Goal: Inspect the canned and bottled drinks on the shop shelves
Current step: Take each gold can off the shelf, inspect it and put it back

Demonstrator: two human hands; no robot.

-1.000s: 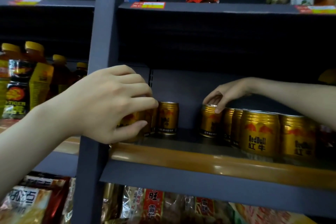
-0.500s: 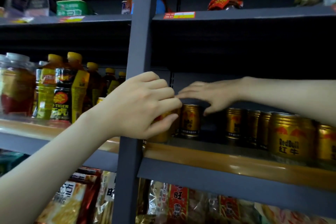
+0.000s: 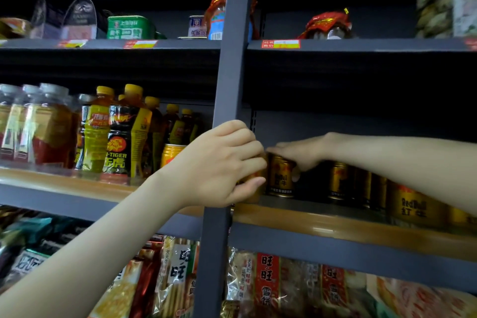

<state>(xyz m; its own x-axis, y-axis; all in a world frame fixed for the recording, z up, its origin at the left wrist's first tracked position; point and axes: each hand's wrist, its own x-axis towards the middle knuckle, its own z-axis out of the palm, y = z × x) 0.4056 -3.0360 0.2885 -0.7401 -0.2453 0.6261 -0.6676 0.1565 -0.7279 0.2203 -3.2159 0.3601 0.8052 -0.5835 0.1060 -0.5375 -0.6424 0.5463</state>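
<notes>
Gold Red Bull cans stand on the middle shelf (image 3: 335,222). My left hand (image 3: 222,165) grips the leftmost gold can (image 3: 254,188), which it mostly hides, next to the grey upright post. My right hand (image 3: 302,153) reaches in from the right and holds the second gold can (image 3: 281,175) at its top, thumb down its right side. More gold cans (image 3: 407,204) line the shelf further right. Yellow-capped energy drink bottles (image 3: 121,134) and clear-capped bottles (image 3: 38,124) stand on the shelf section to the left.
A grey upright post (image 3: 222,137) divides the two shelf sections. The upper shelf (image 3: 361,45) carries tins, jars and red-wrapped goods. Snack packets (image 3: 265,284) fill the shelf below. An orange can (image 3: 171,153) stands behind my left wrist.
The view has swung left, showing more bottles. My right hand moved left from the further can onto the second can beside my left hand, which keeps its grip.
</notes>
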